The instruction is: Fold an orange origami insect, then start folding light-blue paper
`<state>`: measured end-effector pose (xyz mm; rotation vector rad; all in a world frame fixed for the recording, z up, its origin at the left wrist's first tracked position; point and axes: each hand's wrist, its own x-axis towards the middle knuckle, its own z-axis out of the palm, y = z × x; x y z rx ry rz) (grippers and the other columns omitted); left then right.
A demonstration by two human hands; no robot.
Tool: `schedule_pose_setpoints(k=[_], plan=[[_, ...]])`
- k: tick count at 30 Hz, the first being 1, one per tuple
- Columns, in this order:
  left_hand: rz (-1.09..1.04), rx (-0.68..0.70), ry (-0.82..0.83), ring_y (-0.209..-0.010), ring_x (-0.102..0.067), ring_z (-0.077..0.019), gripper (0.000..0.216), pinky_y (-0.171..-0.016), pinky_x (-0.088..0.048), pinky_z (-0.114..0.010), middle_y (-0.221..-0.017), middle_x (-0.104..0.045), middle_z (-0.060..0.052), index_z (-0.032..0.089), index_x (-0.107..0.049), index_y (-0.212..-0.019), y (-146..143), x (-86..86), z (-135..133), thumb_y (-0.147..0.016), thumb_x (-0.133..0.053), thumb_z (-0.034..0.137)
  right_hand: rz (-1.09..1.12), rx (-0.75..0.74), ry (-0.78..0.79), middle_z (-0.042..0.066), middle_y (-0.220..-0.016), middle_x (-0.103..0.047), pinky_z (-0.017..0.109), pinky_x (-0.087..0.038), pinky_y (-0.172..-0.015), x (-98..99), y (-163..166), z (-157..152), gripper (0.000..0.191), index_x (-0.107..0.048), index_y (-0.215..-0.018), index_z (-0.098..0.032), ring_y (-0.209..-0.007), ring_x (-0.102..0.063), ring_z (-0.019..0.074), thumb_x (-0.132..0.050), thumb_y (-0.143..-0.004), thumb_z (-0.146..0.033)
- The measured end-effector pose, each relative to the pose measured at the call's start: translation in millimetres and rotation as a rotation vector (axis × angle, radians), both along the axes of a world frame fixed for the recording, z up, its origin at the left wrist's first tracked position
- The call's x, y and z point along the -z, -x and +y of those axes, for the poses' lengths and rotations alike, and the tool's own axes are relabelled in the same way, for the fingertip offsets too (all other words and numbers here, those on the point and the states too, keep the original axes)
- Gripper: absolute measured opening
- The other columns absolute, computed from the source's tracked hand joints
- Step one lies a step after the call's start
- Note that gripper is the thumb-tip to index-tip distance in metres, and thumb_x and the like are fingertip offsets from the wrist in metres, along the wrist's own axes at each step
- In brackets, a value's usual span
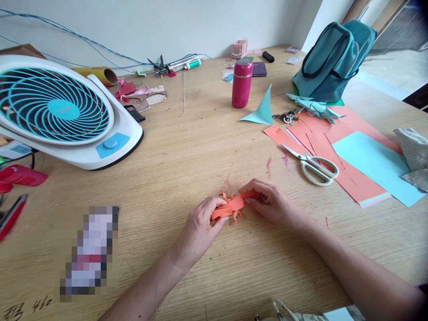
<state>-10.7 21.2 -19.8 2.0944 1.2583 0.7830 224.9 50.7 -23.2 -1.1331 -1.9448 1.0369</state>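
Orange paper figure (pixel 238 203), near centre of the desk (pixel 160 156): the left hand (pixel 203 218) pinches its left end, the right hand (pixel 269 200) its right end. Uneven pulling could tear the paper; too firm a pinch could crush its curled strips (pixel 235 218). Counted: one figure, two hands; one pair of scissors (pixel 306 158), right; one fan (pixel 63 109), left; one pink flask (pixel 242 84) and one teal bag (pixel 334 67), far.
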Motion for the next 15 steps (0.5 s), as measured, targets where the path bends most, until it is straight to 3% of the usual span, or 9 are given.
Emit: schedule_pose_setpoints(k=[6,10,15], plan=[[-0.030,-0.052,0.017,-0.097,-0.071,-0.0154,0.026,-0.084,-0.050,-0.024,-0.106,-0.073,0.001,0.024,-0.058,-0.103,-1.0,0.8,-0.7,-0.086,-0.067,0.006,0.003,-0.036,-0.023,0.005,-0.098,-0.066,0.023,-0.046,-0.064,1.5,3.6,-3.6,0.027,-0.070,-0.103,-0.019,-0.079,-0.062,0.0136,-0.053,-0.088,-0.004],[-0.016,-0.008,0.044,-0.093,-0.071,-0.0143,0.028,-0.081,-0.050,-0.023,-0.107,-0.073,0.002,0.025,-0.057,-0.105,-1.2,0.6,-2.8,-0.087,-0.069,0.007,-0.012,-0.052,-0.046,0.005,-0.097,-0.065,0.023,-0.046,-0.067,2.0,4.2,-3.5,0.027,-0.069,-0.103,-0.019,-0.080,-0.061,0.0136,-0.053,-0.089,-0.002],[0.118,-0.043,-0.105,-0.097,-0.065,-0.0218,0.033,-0.085,-0.050,-0.034,-0.104,-0.072,-0.001,0.024,-0.059,-0.105,0.1,1.3,-3.5,-0.082,-0.073,0.005,-0.033,-0.074,-0.045,0.006,-0.101,-0.062,0.025,-0.047,-0.066,2.5,2.8,-2.6,0.022,-0.069,-0.105,-0.019,-0.079,-0.061,0.0141,-0.057,-0.091,-0.007]])
